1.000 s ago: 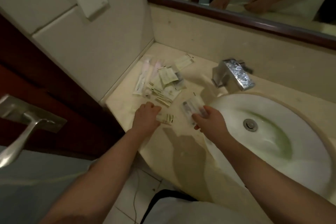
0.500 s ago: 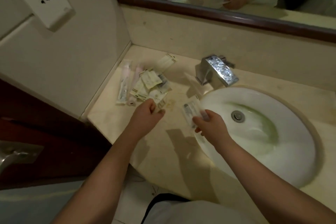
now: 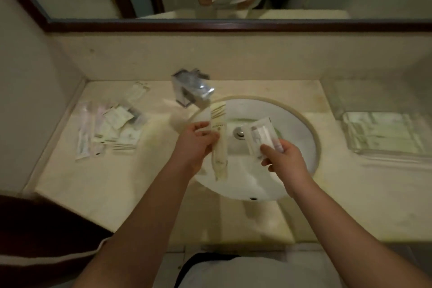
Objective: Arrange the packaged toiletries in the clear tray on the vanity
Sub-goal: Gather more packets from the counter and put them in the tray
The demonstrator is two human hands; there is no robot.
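Note:
My left hand [image 3: 195, 144] grips a long cream toiletry packet [image 3: 218, 140] upright over the left side of the white sink [image 3: 292, 184]. To its right, my right hand [image 3: 284, 155] pinches a clear packet [image 3: 259, 134] with grey and white contents above the drain. A heap of several more packaged toiletries [image 3: 109, 127] lies on the beige vanity top [image 3: 112, 184] at the left, by the wall. The clear tray [image 3: 385, 133] sits on the vanity at the far right.
A chrome faucet [image 3: 192, 90] stands behind the sink's left rim. A wood-framed mirror [image 3: 233, 24] runs along the back wall and reflects both hands. A dark door edge [image 3: 35, 229] is at lower left.
My left hand picked a long cream packet off the pile and carried it right, over the sink. The right hand kept its clear packet. The view swung right, bringing the tray into sight.

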